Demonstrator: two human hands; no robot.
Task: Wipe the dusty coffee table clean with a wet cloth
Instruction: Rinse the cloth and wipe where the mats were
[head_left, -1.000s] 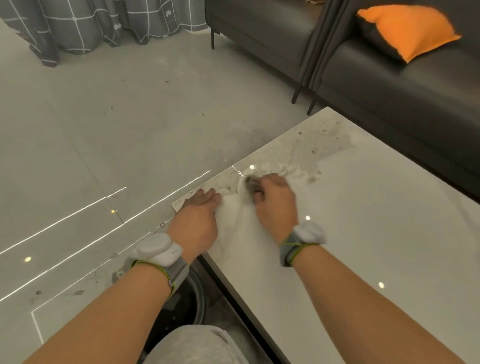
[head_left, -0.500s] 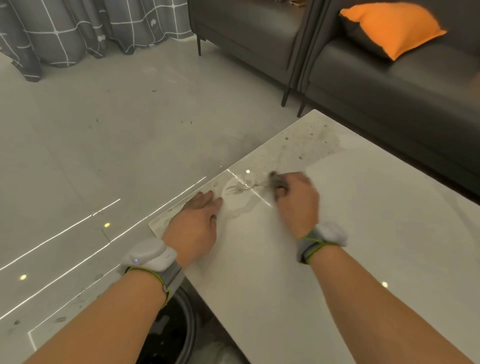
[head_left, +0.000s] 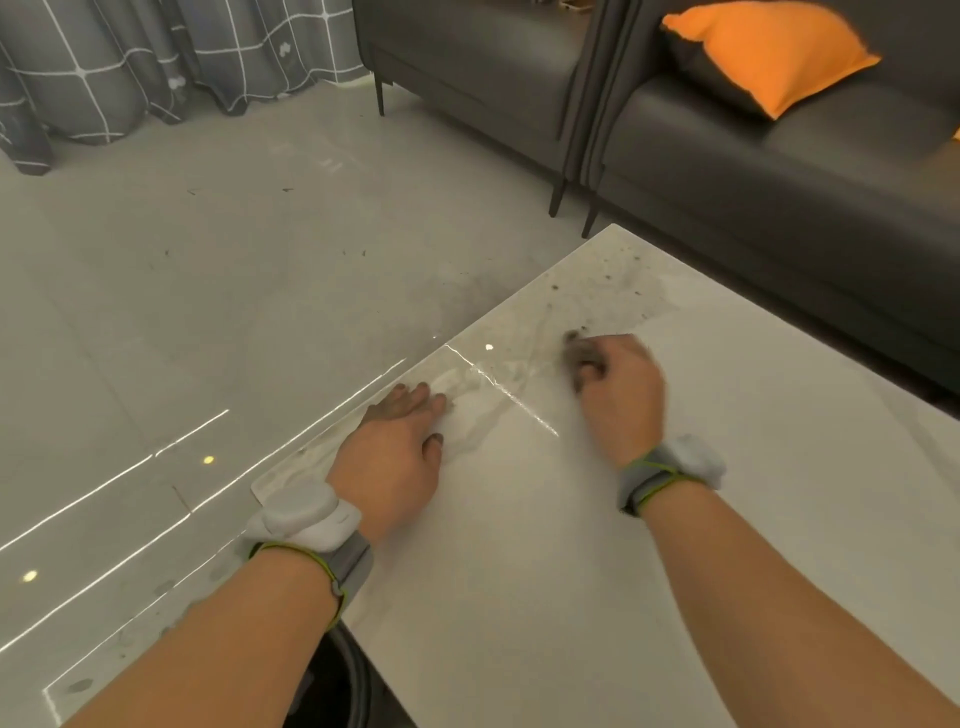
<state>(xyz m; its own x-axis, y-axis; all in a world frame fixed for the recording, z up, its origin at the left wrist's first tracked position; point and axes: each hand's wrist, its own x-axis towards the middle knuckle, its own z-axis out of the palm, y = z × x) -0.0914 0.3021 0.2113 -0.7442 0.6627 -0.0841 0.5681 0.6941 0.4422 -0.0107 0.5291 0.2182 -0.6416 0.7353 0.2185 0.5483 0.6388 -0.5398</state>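
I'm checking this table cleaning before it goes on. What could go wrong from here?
The dirt at the far corner lies close to the table edge, so a wipe outward could push it onto the floor. The cloth in the right hand looks dark and may smear grime rather than lift it. The left hand rests flat on a wet, streaked patch by the near edge and might slip or leave marks.

1. A glossy pale grey tiled floor (head_left: 249, 291) mirrors bright ceiling lights and strip lines.
2. Grey curtains (head_left: 156, 57) with a white grid hang at the far left.
3. A dark sofa (head_left: 753, 197) on thin legs carries an orange cushion (head_left: 769, 49).
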